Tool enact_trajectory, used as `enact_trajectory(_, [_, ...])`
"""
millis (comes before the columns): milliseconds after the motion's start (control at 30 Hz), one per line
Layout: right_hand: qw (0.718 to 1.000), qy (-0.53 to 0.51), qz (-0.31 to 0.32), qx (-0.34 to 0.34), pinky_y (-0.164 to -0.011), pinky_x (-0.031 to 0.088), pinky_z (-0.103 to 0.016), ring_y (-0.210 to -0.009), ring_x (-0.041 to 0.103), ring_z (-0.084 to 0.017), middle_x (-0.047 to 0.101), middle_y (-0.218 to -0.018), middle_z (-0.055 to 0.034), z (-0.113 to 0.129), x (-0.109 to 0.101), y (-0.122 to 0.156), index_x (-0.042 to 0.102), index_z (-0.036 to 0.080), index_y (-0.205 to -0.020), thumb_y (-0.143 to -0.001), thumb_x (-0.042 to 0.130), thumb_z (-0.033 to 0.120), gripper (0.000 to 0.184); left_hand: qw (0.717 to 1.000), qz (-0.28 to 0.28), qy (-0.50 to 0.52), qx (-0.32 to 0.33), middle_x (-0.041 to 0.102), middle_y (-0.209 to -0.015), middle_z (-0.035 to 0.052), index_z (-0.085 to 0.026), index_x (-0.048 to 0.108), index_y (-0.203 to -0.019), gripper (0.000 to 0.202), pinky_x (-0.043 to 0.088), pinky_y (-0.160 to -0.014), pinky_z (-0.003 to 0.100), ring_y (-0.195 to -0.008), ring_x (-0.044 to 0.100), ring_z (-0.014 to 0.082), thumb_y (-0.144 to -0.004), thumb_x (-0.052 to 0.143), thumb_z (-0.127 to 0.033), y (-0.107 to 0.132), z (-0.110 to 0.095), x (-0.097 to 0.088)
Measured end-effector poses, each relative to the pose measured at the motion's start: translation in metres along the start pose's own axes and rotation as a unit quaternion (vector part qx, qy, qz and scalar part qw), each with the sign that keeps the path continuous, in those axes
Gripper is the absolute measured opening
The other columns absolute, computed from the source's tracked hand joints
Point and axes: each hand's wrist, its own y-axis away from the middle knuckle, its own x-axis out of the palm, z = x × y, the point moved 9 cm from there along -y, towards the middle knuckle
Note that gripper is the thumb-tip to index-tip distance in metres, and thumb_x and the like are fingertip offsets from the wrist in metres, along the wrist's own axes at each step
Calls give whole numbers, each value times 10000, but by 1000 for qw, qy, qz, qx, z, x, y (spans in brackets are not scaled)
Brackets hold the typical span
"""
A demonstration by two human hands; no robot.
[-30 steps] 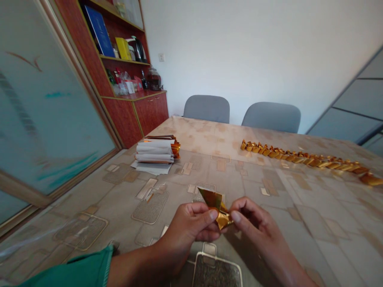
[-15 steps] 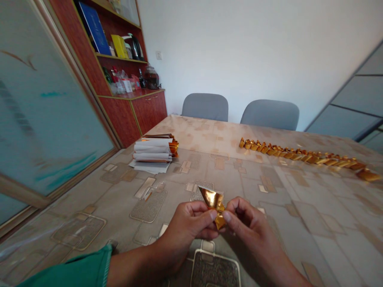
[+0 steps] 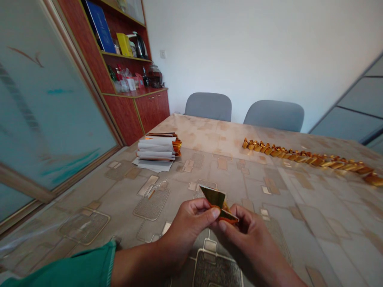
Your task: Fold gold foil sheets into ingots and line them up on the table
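Nearest the camera, at the near edge of the tabletop, a green sleeve [image 3: 60, 267] covers the left forearm. The left hand [image 3: 190, 227] and right hand [image 3: 251, 239] meet above the near middle of the table, knuckles apart and fingertips close together. Between them is a folded gold foil piece [image 3: 220, 203], orange on its inner faces. Its pointed flap stands up and tilts toward the left of view. Grip is narrow on both sides: each thumb and its fingers pinch the foil from opposite ends, and no gap shows between either hand and the piece. Whether either hand rests on the table cannot be told. Beneath the hands lies a patterned tablecloth [image 3: 98, 191] in beige and grey, its rectangles outlined in pale lines. A wide stretch of it separates the hands from everything else on the table. Left of centre and well beyond the hands, near the table's left edge, sits a stack of paper-backed foil strips [image 3: 155, 147], with orange-gold foil ends [image 3: 177, 146] showing at its right side. Toward the far right edge runs a long row of folded gold foil pieces [image 3: 308, 159], end to end, reaching the right border of the view. Past the far edge stand two grey chairs [image 3: 208, 107] [image 3: 274, 115]. At left, a red-brown wooden cabinet [image 3: 151, 105] stands beside a frosted glass panel [image 3: 50, 119].
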Motion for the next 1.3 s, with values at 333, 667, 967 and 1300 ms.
enact_trajectory(333, [1000,1,-10,-22,-537,325,-238,-580,444,-113,551,-649,24,4,-5,0,556,200,-727,-721,830,491,400,1000,-14,18,-14,712,-749,50,-112,744,-774,404,489,-756,284,-718,627,151,-622,900,-452,-2,-1,-2])
enact_trajectory(667, [997,41,-18,-69,-484,239,-239,-519,326,-95,452,-568,54,16,-15,-1,551,201,-673,-761,797,531,421,1000,-16,-12,8,679,-703,38,-107,737,-753,361,437,-688,254,-676,586,131,-674,864,-436,-4,-5,-5])
enact_trajectory(967, [995,52,-23,-77,-504,299,-252,-556,376,-126,477,-612,30,24,-17,0,593,204,-716,-802,740,591,423,996,-18,73,-42,721,-789,58,-104,741,-770,344,508,-783,277,-748,639,146,-624,921,-358,-4,2,-5])
enact_trajectory(1300, [999,-33,11,-35,-575,352,-261,-616,392,-127,493,-679,23,4,5,1,643,199,-768,-831,751,510,335,978,-46,196,-50,723,-806,32,-131,734,-753,317,522,-823,242,-784,639,127,-599,951,-302,-1,3,-3])
